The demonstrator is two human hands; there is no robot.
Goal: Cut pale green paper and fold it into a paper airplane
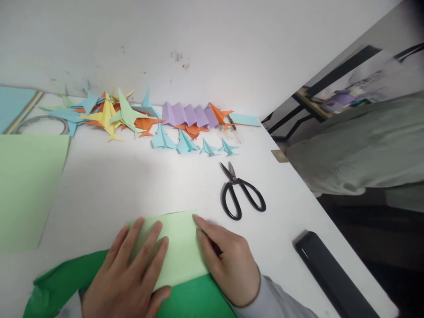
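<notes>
My left hand point(129, 269) lies flat, fingers spread, on the pale green paper point(180, 251) before me, whose near edge meets a green sheet point(195, 296). My right hand point(233, 260) touches the paper's right side, index fingertip at the far corner; whether it pinches, I cannot tell. Beyond, on the worktop point(132, 176), scissors point(234, 180) lie open; farther, small turquoise planes point(162, 139), then purple pleated paper point(188, 115).

Room ahead of left hand point(127, 274); paper models point(145, 123) block far side, scissors point(234, 180) right.
</notes>
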